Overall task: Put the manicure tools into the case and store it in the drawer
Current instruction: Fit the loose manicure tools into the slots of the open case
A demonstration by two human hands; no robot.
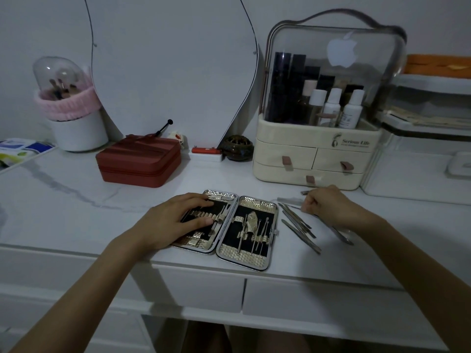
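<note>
From the head view, the left hand (173, 220) lies flat with its fingers spread and nearly straight, its grip wide and pressing on the left half of the open manicure case (226, 229), which rests near the front edge of the white marble-patterned tabletop (76, 200). The case holds several metal tools under its elastic loops on both halves. The right hand (325, 206) has its fingers curled in a narrow grip that pinches a thin metal tool (341, 235), whose rounded end lies on the tabletop toward the front. Just beside the case, on its right, loose manicure tools (299, 225) lie in a fan. Two closed drawers (305, 299) sit under the tabletop edge. Farther back stand a red zip case (139, 161), a cream cosmetics organizer (318, 149) with a clear lid, and a mirror (173, 67) against the wall.
</note>
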